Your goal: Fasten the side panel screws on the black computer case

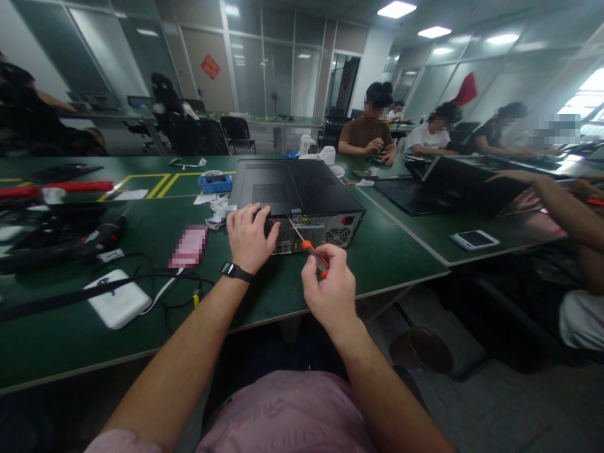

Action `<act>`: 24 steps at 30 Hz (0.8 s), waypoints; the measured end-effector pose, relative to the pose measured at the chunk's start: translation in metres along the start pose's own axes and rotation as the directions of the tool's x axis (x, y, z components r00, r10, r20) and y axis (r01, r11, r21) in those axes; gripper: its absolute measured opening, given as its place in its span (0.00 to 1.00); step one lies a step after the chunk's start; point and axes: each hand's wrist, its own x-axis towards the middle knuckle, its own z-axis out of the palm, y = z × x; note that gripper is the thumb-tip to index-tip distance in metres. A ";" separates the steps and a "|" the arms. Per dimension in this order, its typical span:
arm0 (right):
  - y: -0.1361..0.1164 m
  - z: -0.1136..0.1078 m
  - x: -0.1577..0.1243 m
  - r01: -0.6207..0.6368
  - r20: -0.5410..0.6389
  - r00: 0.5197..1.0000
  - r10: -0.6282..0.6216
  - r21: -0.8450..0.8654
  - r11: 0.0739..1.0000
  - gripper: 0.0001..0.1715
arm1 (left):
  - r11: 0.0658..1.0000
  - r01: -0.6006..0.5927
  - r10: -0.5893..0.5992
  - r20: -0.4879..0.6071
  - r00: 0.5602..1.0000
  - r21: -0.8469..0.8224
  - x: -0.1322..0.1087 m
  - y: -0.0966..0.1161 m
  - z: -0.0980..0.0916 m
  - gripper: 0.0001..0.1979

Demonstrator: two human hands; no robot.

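A black computer case (316, 185) lies flat on the green table, its back panel with ports and a round fan grille turned toward me. My left hand (250, 236) rests on the case's near left edge, fingers spread over the top and thumb down against the back panel. In my right hand (330, 286) is a screwdriver (309, 246) with an orange and dark handle, gripped between thumb and fingers. Its thin shaft points up and left, the tip at the upper edge of the back panel. Whether the tip sits in a screw is too small to tell.
Left of the case are a blue box (215, 182), a pink phone (189, 246), a white square device (117, 299) and dark cables. To the right are a black laptop (448, 182), a white phone (474, 239) and a person's arm (561, 201). People sit across the table.
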 end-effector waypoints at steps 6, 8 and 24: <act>-0.001 -0.001 0.001 -0.024 0.033 0.999 0.022 0.049 0.999 0.12 | 1.000 0.000 0.000 -0.007 1.000 0.006 0.000 0.001 -0.001 0.22; -0.002 -0.001 0.000 0.010 0.022 1.000 -0.011 0.028 1.000 0.13 | 1.000 -0.006 0.006 -0.011 1.000 0.012 0.000 0.000 0.000 0.22; 0.001 0.001 -0.001 0.037 -0.024 0.999 -0.036 0.003 0.999 0.09 | 0.997 -0.035 0.037 -0.035 0.999 0.062 0.000 -0.001 0.001 0.21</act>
